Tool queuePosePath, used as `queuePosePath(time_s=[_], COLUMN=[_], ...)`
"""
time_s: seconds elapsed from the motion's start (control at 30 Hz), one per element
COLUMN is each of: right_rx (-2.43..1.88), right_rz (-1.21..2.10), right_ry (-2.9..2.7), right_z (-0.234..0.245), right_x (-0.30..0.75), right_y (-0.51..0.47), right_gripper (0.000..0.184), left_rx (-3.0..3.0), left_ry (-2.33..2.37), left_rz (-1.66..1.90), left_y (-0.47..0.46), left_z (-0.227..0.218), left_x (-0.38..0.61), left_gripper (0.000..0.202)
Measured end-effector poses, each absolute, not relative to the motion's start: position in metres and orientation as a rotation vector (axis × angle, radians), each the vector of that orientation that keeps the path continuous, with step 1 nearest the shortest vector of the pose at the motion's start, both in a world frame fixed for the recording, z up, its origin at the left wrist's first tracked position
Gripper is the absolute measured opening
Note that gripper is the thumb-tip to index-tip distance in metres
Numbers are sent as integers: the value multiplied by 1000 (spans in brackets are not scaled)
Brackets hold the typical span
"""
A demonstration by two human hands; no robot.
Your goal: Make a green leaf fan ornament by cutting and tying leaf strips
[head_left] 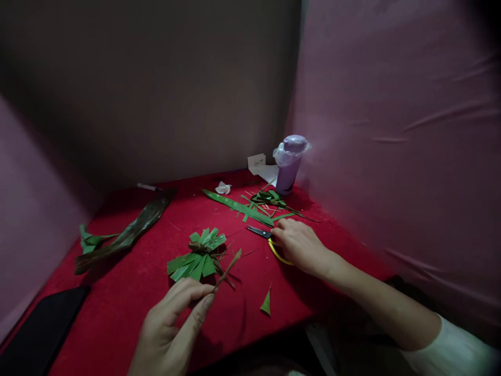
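My left hand (172, 326) is low in the middle, its thumb and forefinger pinched on a thin brownish leaf stem (228, 268) that slants up to the right. Just beyond the stem lies a green folded leaf piece (198, 256) with fanned strips on the red table (129, 308). My right hand (300, 244) rests on the table to the right, fingers curled over the yellow handles of a pair of scissors (263, 234) whose dark blades point left.
A long green leaf strip (237, 207) and cut scraps (270, 199) lie near a purple bottle (288, 163) at the back right corner. A dark dried leaf (125, 237) lies at left, a black flat object (39, 334) at the near left, a small green scrap (266, 303) at front.
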State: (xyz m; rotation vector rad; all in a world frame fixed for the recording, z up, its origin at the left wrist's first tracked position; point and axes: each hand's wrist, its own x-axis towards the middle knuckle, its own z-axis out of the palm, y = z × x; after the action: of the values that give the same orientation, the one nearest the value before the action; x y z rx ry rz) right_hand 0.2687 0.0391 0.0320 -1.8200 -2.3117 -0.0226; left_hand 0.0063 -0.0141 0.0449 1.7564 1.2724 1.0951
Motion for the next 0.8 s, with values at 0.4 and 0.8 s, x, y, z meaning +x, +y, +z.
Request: queuePosePath(time_s=[0.4,0.8], right_rx=[-865,-944], right_rz=[125,453], right_ry=[-2261,-2043], right_z=[77,86], right_x=[202,209], right_y=[10,46], right_gripper=[14,8], left_rx=[2256,2381], left_ry=[1118,1096], left_rz=[1251,1329], left_y=[-6,45], left_z=[60,84], left_x=[14,7], left_gripper=[23,23])
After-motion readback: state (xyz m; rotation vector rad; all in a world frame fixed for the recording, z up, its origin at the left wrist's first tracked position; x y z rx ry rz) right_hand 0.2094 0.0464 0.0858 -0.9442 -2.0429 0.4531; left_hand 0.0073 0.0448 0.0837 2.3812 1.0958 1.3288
